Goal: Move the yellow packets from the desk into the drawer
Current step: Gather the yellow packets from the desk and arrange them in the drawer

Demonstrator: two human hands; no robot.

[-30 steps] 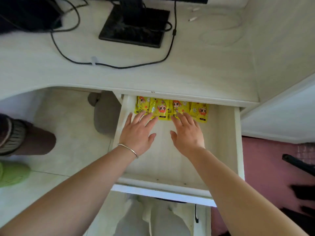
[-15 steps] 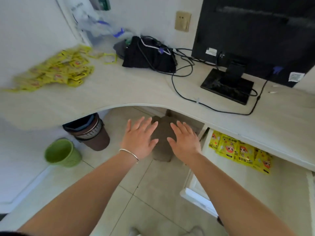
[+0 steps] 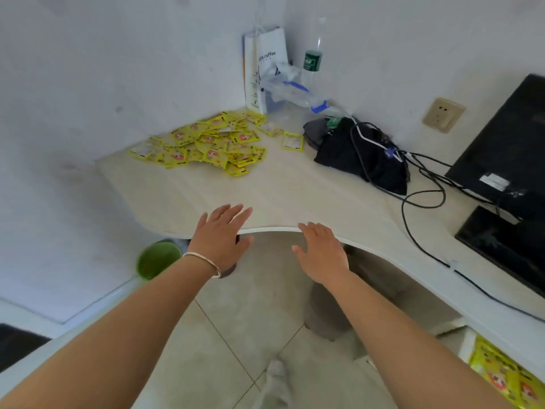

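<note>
A loose heap of yellow packets [image 3: 206, 146] lies on the pale desk [image 3: 295, 187] in its far left corner. One more yellow packet [image 3: 292, 141] lies apart to the right of the heap. Several yellow packets [image 3: 501, 376] show in the drawer [image 3: 464, 343] at the bottom right edge. My left hand [image 3: 219, 237] is flat with straight fingers over the desk's front edge and holds nothing. My right hand [image 3: 320, 250] is also spread and empty, just in front of that edge. Both hands are well short of the heap.
A black bag [image 3: 354, 154] with cables, a monitor [image 3: 510, 149] on its black base [image 3: 507, 246], a white paper bag [image 3: 265, 63] and a clear bottle [image 3: 314, 54] stand on the desk. A green bin [image 3: 156, 261] and a grey stool [image 3: 330, 311] stand under it.
The view has swung left from the drawer to the desk corner. Both hands left the packets in the drawer and moved up and left to the desk's front edge, still flat and empty.
</note>
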